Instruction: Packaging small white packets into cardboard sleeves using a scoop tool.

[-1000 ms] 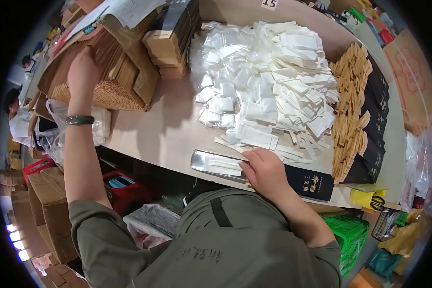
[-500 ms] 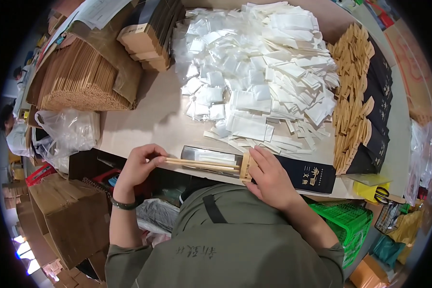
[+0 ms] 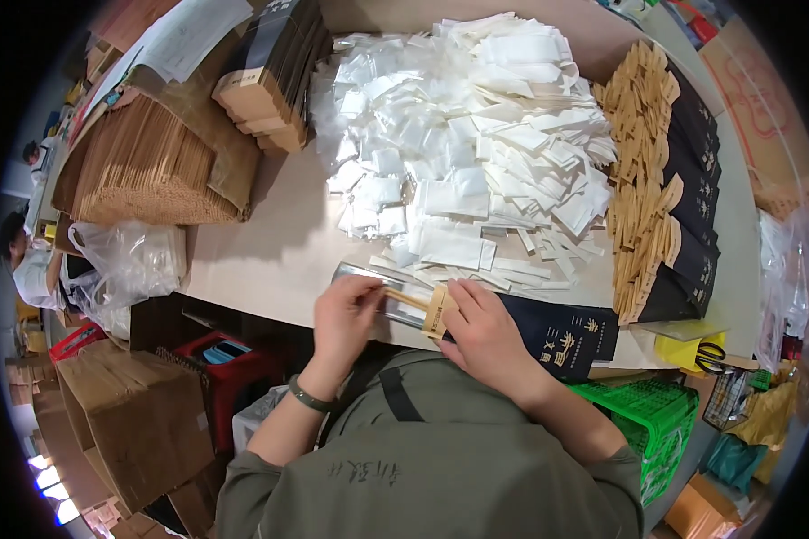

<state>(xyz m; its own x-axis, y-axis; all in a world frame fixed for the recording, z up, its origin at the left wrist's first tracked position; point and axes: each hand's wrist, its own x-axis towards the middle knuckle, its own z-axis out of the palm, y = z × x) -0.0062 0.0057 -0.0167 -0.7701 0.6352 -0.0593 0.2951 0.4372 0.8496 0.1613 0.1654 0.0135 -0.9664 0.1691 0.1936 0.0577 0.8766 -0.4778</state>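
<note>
My left hand [image 3: 343, 313] pinches a pair of wooden chopsticks [image 3: 405, 297] near their left ends. Their right ends run into the mouth of a black paper sleeve [image 3: 553, 334] with a tan band [image 3: 436, 313]. My right hand [image 3: 484, 328] is closed over the sleeve just behind that band, fingers on top. Beneath the chopsticks lies a shiny, narrow grey strip or tray [image 3: 355, 270], partly hidden by my left hand. Beyond the hands spreads a heap of white paper packets and clear small packets [image 3: 449, 198].
Filled black-and-tan sleeves [image 3: 643, 198] lie in a row at the right. A bundle of wooden sticks [image 3: 157, 166] and stacked flat sleeves [image 3: 265, 99] stand at the back left. Yellow holder [image 3: 679, 350] with scissors [image 3: 710, 357] hangs at the right edge. A green crate [image 3: 647, 431] sits below.
My left hand has moved right toward the sleeve, sliding the chopsticks deeper into it. My right hand and the sleeve have shifted slightly left.
</note>
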